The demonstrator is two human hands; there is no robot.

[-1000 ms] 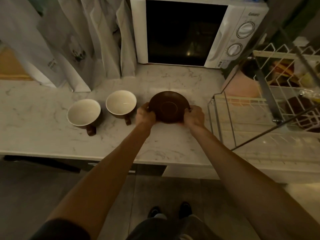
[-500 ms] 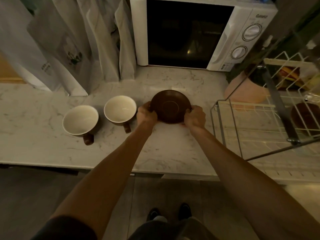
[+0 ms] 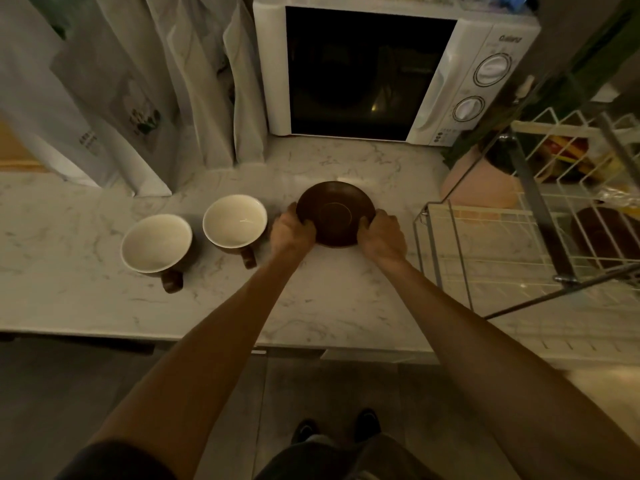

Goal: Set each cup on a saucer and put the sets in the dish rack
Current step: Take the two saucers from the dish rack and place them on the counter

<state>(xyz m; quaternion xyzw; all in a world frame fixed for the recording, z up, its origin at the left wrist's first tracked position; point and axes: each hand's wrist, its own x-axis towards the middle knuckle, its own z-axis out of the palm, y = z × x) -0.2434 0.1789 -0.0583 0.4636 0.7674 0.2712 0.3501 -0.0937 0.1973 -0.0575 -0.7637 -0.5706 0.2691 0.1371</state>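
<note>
A dark brown saucer (image 3: pixel 335 209) is at the middle of the marble counter, gripped at its near edge by both hands. My left hand (image 3: pixel 292 232) holds its left rim and my right hand (image 3: pixel 382 235) holds its right rim. Whether it rests on the counter or hangs just above it, I cannot tell. Two brown cups with cream insides stand upright to the left: one (image 3: pixel 235 223) right beside my left hand, the other (image 3: pixel 156 244) farther left, both handles pointing toward me. The white wire dish rack (image 3: pixel 446 244) stands to the right, with a dark brown dish (image 3: pixel 602 237) inside.
A white microwave (image 3: pixel 377 74) stands at the back of the counter. White paper bags (image 3: pixel 114 98) lean at the back left. A pink pot (image 3: pixel 481 185) sits behind the rack. A grey metal frame bar (image 3: pixel 536 202) crosses in front of the rack.
Both hands still grip the saucer in much the same place. The view has shifted a little, so the rack and microwave sit slightly differently in frame.
</note>
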